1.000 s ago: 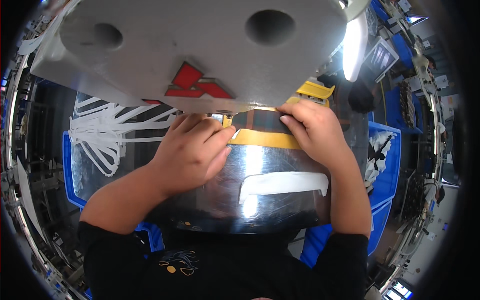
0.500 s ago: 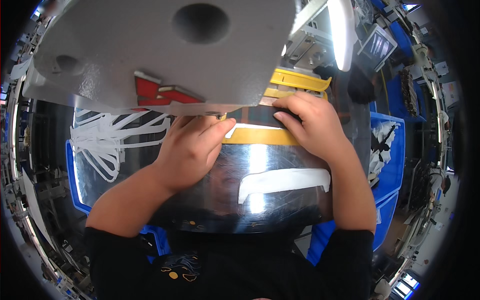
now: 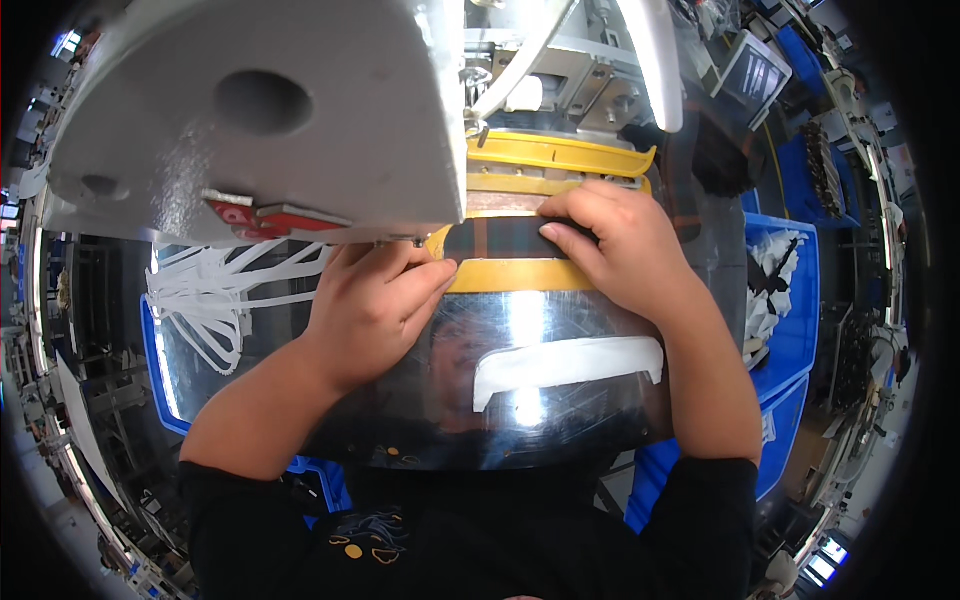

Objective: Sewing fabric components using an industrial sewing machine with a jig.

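Dark plaid fabric lies within a yellow template, under the edge of a grey sewing machine head. At the template's left end, my left hand has thumb and forefinger pressed together on the fabric's end; its other fingertips are hidden under the machine head. My right hand is curled over the right part of the fabric, with thumb and forefinger bent onto it and the remaining fingers hidden. Nearer to me on the shiny tabletop rests a white collar-shaped piece.
White curved strips are piled at the left. Beyond the fabric stands a raised yellow bar. Blue bins with white and black scraps flank the table on the right. A small screen is at the far right.
The machine head appears farther left, uncovering more of the yellow bar and metal parts. A white edge along the fabric's near side no longer shows. My left fingertips have shifted slightly left and nearer.
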The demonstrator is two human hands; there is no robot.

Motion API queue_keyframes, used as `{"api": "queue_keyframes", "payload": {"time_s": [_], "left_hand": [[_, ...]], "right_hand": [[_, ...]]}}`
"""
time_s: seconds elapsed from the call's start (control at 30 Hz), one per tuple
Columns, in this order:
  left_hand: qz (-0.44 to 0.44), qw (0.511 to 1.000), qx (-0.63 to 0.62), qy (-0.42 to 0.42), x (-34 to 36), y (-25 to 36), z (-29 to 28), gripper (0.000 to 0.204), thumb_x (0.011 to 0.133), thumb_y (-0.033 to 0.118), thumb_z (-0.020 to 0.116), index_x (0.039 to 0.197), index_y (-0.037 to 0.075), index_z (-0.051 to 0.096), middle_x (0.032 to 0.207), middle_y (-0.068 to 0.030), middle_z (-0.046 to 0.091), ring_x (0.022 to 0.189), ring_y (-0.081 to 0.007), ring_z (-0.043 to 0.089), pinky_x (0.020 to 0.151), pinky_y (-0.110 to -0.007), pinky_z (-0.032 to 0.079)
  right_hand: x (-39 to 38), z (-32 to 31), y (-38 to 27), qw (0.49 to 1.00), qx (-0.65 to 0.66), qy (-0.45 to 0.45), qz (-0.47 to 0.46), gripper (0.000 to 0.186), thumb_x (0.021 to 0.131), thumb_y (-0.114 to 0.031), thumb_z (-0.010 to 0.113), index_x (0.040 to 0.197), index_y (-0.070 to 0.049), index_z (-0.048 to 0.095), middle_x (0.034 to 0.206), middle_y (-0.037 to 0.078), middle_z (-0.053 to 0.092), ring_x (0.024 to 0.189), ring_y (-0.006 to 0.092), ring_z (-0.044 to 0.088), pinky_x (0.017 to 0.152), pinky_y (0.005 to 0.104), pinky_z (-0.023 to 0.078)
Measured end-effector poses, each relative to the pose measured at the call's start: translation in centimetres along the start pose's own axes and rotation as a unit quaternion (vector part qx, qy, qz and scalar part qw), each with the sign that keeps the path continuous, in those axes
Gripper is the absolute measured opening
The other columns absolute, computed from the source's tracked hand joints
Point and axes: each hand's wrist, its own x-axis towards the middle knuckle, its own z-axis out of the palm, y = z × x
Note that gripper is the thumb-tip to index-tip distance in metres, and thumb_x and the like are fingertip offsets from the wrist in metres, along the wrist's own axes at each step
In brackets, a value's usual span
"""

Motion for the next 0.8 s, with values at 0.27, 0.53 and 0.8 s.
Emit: {"api": "queue_keyframes", "payload": {"time_s": [0.27, 0.53, 0.8], "left_hand": [[0.014, 0.998, -0.002, -0.062, -0.4, 0.1, -1.0, 0.018, 0.089, 0.011, 0.087, 0.107, 0.008, 0.084, 0.117, -0.0043, 0.077, 0.104, -0.0241, 0.069, 0.095, -0.038, 0.051], [0.005, 0.99, -0.008, -0.138, -0.3, -0.4, -1.7, 0.033, 0.094, 0.01, 0.082, 0.126, 0.006, 0.079, 0.144, -0.0105, 0.074, 0.135, -0.0285, 0.069, 0.109, -0.04, 0.051], [0.024, 0.988, -0.017, -0.155, -0.1, -0.6, -1.3, 0.034, 0.095, 0.004, 0.076, 0.129, 0.003, 0.077, 0.15, -0.0111, 0.07, 0.134, -0.0299, 0.067, 0.112, -0.041, 0.051]], "right_hand": [[0.0, -0.2, -0.2, 1.0, 0.016, 0.002, 0.001, 0.016, 0.097, -0.021, 0.08, 0.108, -0.009, 0.078, 0.098, 0.011, 0.075, 0.092, 0.035, 0.074, 0.08, 0.0452, 0.059], [0.3, -0.1, -0.5, 1.0, 0.007, -0.021, 0.015, 0.015, 0.095, -0.013, 0.082, 0.107, -0.005, 0.079, 0.1, 0.014, 0.077, 0.093, 0.0342, 0.075, 0.084, 0.0425, 0.059], [-0.1, -0.2, 0.0, 1.0, -0.002, 0.002, -0.007, 0.017, 0.096, -0.021, 0.081, 0.109, -0.011, 0.078, 0.098, 0.011, 0.074, 0.091, 0.0347, 0.074, 0.079, 0.0451, 0.059]]}}
